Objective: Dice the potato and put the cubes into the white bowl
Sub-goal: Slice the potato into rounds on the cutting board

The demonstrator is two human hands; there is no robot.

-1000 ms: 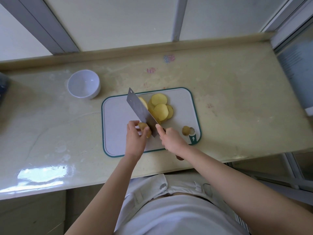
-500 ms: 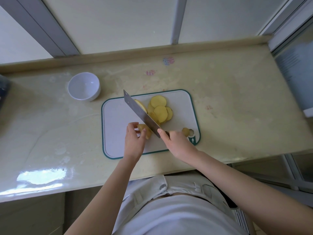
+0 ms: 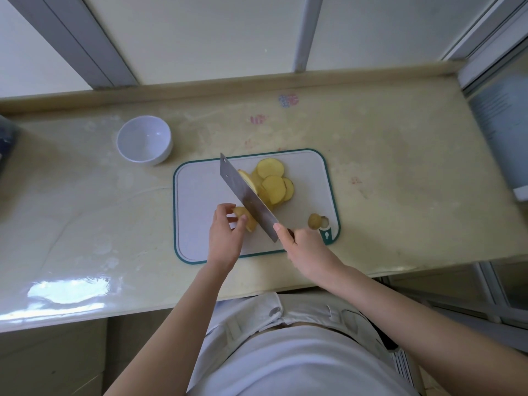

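Observation:
On a white cutting board (image 3: 197, 192) with a green rim, my left hand (image 3: 224, 238) pinches the remaining potato piece (image 3: 246, 218) between fingers and thumb. My right hand (image 3: 304, 247) grips the handle of a cleaver (image 3: 247, 197), forefinger laid on the blade's spine. The blade runs diagonally up and left, its edge against the right side of the held piece. Several round potato slices (image 3: 273, 181) lie in a pile just right of the blade. A small potato end (image 3: 314, 220) sits near the board's lower right corner. The white bowl (image 3: 144, 140) stands empty, up and left of the board.
The beige countertop (image 3: 400, 172) runs to a raised back ledge under window frames. A dark object (image 3: 7, 138) shows at the left edge, and a pale container (image 3: 503, 132) stands at the far right. The counter's front edge lies just below the board.
The cleaver has tilted and shifted slightly between cuts on the held potato piece. My right hand slid a little right and down. My left hand keeps its hold.

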